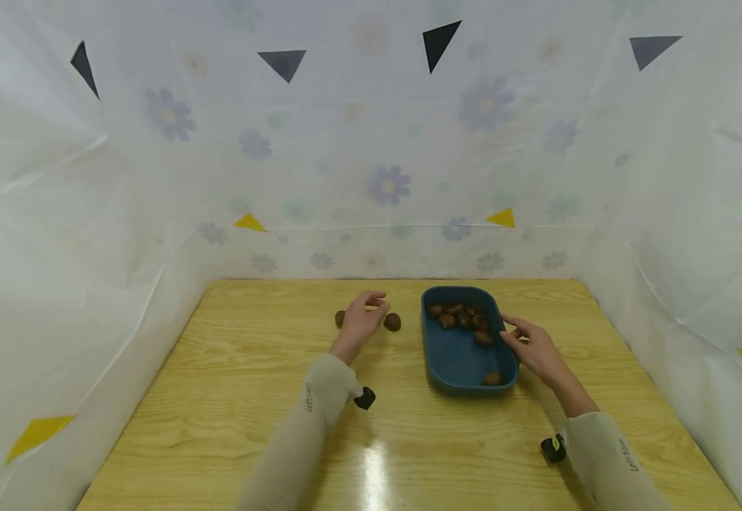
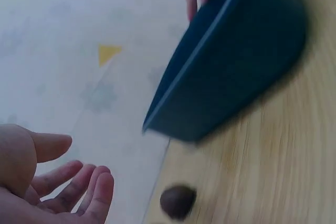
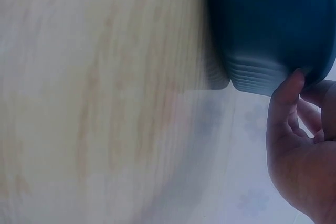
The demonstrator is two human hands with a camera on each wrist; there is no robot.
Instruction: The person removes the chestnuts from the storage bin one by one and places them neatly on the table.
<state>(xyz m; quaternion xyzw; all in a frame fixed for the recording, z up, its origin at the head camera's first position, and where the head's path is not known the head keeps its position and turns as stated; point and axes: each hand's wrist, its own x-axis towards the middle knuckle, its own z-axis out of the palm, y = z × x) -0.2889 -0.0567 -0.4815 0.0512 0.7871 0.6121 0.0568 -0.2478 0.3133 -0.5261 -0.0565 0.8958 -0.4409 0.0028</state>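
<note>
A dark blue rectangular container (image 1: 463,387) stands on the table, with several brown chestnuts (image 1: 464,321) inside, mostly at its far end. My right hand (image 1: 535,351) grips the container's right rim; in the right wrist view its fingertips (image 3: 296,80) are against the container wall (image 3: 273,35). Left of the container, my left hand (image 1: 361,323) is over the table between two loose chestnuts. One chestnut (image 1: 393,322) lies just right of its fingers, and the other (image 1: 340,319) is partly hidden behind the hand. In the left wrist view the left hand's fingers (image 2: 97,192) are loosely bent, holding nothing.
The wooden table (image 1: 217,397) has light yellow grain. White flowered sheeting (image 1: 383,142) walls off its back and both sides, with black and yellow triangles on it. Small black devices (image 1: 365,398) are worn at both wrists.
</note>
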